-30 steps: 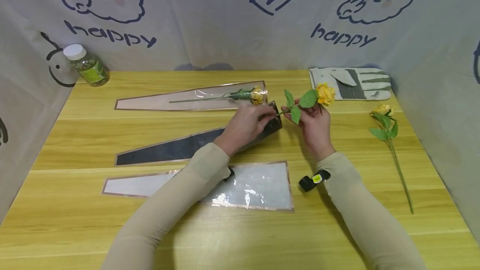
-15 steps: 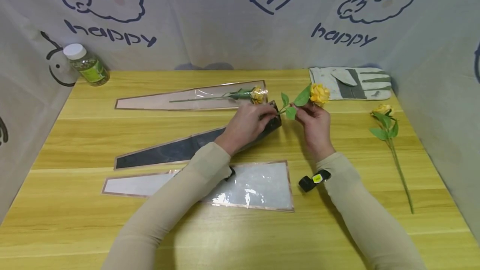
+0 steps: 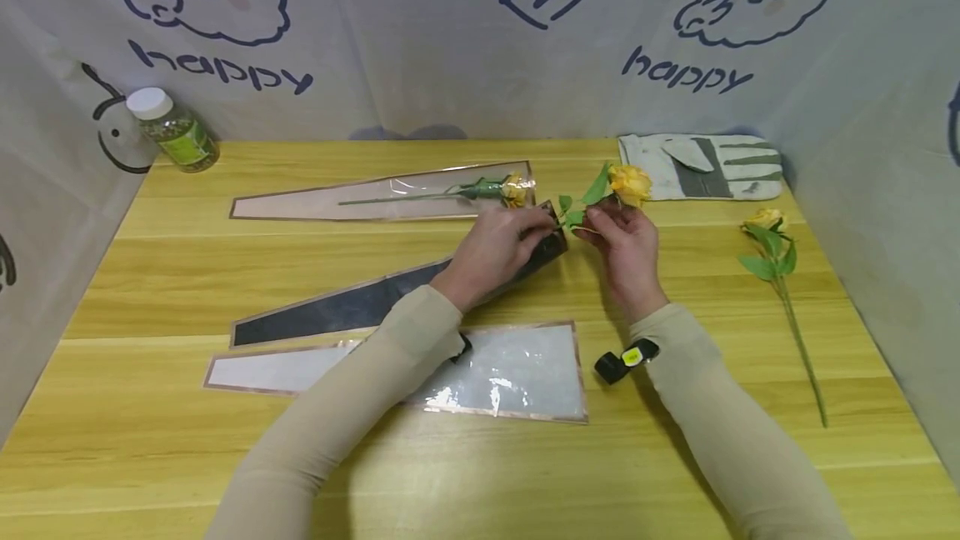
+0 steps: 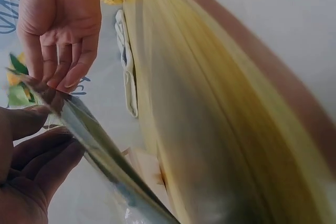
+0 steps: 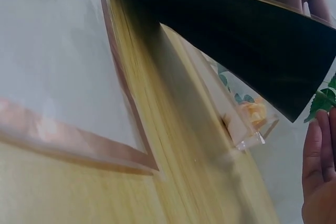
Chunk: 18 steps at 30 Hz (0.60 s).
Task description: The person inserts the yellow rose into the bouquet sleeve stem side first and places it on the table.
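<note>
In the head view my left hand (image 3: 491, 255) pinches the wide end of a black flower sleeve (image 3: 352, 305), lifting that end off the table. The right hand (image 3: 628, 247) holds a yellow artificial rose (image 3: 632, 184) close under its bloom. The rose's leaves are at the sleeve's mouth, and its lower stem is hidden there. In the left wrist view the sleeve (image 4: 113, 158) appears edge-on between thumb and fingers. From the right wrist, the sleeve's dark face (image 5: 252, 40) fills the upper part, with the right fingertips (image 5: 313, 150) beside green leaves.
A pale pink sleeve (image 3: 300, 202) with another yellow rose (image 3: 513, 188) on or inside it lies behind. Nearer lies a white sleeve (image 3: 517, 365). At right rests a third rose (image 3: 795, 332). A work glove (image 3: 697, 167) and a lidded jar (image 3: 174, 132) stand along the back.
The right hand has brought the rose leftward, so its leaves and bloom are closer to the black sleeve's mouth. The sleeve's narrow end has swung slightly nearer the white sleeve.
</note>
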Each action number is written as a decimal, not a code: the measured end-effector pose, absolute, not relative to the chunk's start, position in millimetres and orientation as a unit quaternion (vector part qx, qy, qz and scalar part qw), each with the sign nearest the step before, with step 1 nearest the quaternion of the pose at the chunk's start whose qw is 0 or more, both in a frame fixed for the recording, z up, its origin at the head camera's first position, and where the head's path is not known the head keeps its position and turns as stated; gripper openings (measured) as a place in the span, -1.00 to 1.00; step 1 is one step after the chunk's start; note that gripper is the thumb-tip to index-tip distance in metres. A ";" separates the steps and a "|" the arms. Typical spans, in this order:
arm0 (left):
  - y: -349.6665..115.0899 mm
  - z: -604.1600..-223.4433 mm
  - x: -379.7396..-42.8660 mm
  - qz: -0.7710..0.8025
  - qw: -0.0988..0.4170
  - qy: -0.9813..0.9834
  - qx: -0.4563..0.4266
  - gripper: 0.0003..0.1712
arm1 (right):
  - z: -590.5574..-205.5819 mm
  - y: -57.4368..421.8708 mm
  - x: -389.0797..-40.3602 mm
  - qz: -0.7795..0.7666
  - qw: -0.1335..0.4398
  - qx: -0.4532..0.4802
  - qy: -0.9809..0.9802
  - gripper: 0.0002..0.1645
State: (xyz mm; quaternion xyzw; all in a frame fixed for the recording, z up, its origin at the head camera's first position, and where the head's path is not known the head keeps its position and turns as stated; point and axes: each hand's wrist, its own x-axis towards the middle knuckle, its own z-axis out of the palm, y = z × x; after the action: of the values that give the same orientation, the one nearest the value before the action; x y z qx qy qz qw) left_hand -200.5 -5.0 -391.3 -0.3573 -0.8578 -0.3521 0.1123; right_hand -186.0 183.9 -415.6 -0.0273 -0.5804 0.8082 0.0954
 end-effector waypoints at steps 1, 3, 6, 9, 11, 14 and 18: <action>-4.6 -391.1 -200.5 -0.350 0.111 -0.859 -0.357 -0.86 | -415.7 184.0 -186.2 0.806 0.094 -0.027 -0.584 -0.94; -4.0 -390.7 -200.3 -0.347 0.110 -0.861 -0.356 -0.86 | -415.7 183.8 -186.6 0.806 0.093 -0.028 -0.584 -0.94; -3.5 -389.8 -199.7 -0.344 0.109 -0.862 -0.355 -0.86 | -415.9 183.9 -186.9 0.801 0.099 -0.030 -0.589 -0.94; -3.0 -389.9 -200.2 -0.345 0.117 -0.861 -0.356 -0.87 | -414.7 184.0 -186.4 0.794 0.103 -0.043 -0.597 -0.97; -2.8 -389.8 -200.9 -0.348 0.123 -0.858 -0.358 -0.87 | -414.1 184.1 -186.1 0.789 0.098 -0.054 -0.604 -0.96; -2.7 -389.7 -201.7 -0.355 0.129 -0.852 -0.363 -0.88 | -413.8 184.2 -185.4 0.798 0.087 -0.059 -0.593 -0.92; -4.2 -389.9 -201.3 -0.356 0.127 -0.851 -0.365 -0.89 | -413.5 184.5 -185.4 0.833 0.075 -0.044 -0.546 -0.92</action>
State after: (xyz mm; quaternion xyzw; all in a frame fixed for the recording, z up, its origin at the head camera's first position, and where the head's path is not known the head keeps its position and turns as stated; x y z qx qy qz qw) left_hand -201.3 -4.2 -389.9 -0.3648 -0.8510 -0.3559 0.1269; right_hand -185.4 184.5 -413.5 -0.0444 -0.5461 0.8332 0.0751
